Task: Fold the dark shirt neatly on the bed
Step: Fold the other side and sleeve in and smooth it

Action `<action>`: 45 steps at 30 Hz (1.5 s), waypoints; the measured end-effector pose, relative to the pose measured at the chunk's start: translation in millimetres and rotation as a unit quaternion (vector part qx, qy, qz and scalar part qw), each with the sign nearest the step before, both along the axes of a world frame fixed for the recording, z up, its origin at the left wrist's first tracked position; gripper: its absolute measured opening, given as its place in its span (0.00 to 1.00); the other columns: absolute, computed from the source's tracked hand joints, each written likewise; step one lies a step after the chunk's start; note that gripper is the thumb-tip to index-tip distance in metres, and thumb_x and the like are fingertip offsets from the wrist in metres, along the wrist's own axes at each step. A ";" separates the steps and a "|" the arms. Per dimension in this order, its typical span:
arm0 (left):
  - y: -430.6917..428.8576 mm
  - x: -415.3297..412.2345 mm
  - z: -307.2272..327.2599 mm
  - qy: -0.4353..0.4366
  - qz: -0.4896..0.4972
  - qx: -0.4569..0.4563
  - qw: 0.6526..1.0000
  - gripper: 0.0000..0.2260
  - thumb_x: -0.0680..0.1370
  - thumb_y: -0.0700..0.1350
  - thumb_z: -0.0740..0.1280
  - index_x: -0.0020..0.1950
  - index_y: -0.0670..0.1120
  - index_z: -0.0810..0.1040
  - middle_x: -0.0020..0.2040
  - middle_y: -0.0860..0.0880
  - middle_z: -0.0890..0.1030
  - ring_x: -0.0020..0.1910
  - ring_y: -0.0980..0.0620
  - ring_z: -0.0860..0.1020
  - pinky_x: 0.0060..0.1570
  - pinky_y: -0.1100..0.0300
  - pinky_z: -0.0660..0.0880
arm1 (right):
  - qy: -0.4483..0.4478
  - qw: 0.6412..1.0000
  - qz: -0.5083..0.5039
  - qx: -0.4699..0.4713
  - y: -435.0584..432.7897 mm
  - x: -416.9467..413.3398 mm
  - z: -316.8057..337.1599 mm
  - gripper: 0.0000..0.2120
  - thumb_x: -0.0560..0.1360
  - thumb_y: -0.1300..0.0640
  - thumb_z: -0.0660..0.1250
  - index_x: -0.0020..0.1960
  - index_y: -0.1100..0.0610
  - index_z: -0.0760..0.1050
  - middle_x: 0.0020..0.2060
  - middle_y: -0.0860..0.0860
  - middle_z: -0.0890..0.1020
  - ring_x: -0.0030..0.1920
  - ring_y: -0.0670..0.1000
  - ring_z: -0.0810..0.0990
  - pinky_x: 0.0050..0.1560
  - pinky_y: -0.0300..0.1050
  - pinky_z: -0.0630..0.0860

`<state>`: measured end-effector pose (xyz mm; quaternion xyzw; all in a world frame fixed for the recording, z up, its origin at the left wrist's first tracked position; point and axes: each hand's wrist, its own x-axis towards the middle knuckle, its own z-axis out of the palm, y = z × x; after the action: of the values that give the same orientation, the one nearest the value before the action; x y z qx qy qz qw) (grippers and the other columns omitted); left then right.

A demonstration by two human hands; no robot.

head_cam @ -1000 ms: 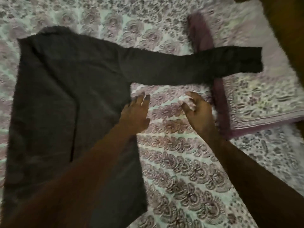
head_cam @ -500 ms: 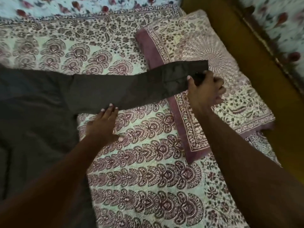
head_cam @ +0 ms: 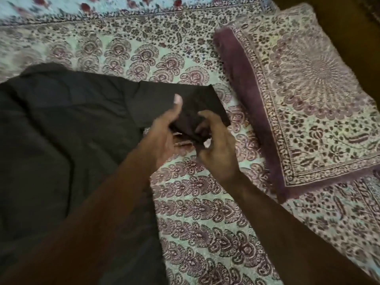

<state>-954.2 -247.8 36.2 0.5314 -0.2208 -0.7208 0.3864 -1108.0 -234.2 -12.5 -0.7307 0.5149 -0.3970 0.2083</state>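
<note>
The dark shirt (head_cam: 61, 130) lies spread on the patterned bed sheet (head_cam: 205, 223), filling the left half of the view. Its right sleeve (head_cam: 197, 103) is doubled back toward the body, so its end sits just right of the shoulder. My left hand (head_cam: 162, 138) holds the sleeve from the left, thumb up on the cloth. My right hand (head_cam: 216, 149) pinches the sleeve's lower edge from the right. The two hands nearly touch. My left forearm covers part of the shirt's lower body.
A pillow (head_cam: 304, 99) in matching maroon print lies to the right of the hands. A dark brown strip (head_cam: 349, 27) shows beyond the pillow at the top right. A second floral cloth (head_cam: 102, 5) runs along the top edge.
My right hand has carried the sleeve cuff off the pillow leftward and folded the sleeve back toward the shirt body. My left hand has lifted from the sheet and taken hold of the sleeve.
</note>
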 end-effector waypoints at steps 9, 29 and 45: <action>41.0 172.4 22.9 0.032 0.169 0.025 0.985 0.11 0.79 0.36 0.66 0.45 0.43 0.88 0.47 0.47 0.88 0.45 0.51 0.87 0.51 0.52 0.84 | 0.125 0.990 -0.070 0.006 2.2 104.8 -4.7 0.28 0.71 0.58 0.69 0.71 0.53 0.72 0.62 0.54 0.76 0.63 0.57 0.73 0.59 0.63 0.71; 90.5 540.4 -27.5 -0.542 0.159 0.017 0.825 0.24 0.72 0.40 0.79 0.66 0.39 0.79 0.62 0.38 0.83 0.61 0.40 0.81 0.63 0.47 0.78 | 0.363 0.913 -0.090 0.160 -43.1 294.9 -26.5 0.15 0.78 0.53 0.63 0.57 0.60 0.82 0.62 0.62 0.75 0.65 0.67 0.72 0.64 0.65 0.68; 88.1 510.0 -90.5 -0.795 -0.066 -0.104 0.594 0.31 0.75 0.41 0.69 0.77 0.42 0.63 0.81 0.38 0.60 0.80 0.36 0.59 0.73 0.31 0.59 | 0.399 0.891 0.004 0.214 -26.7 349.1 -51.6 0.21 0.81 0.50 0.64 0.73 0.53 0.74 0.74 0.59 0.70 0.72 0.65 0.65 0.69 0.68 0.64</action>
<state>-444.2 -159.7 -54.3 0.8341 -0.5482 -0.0079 0.0615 -758.9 -260.9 -64.1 -0.7673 0.6245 0.0488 0.1377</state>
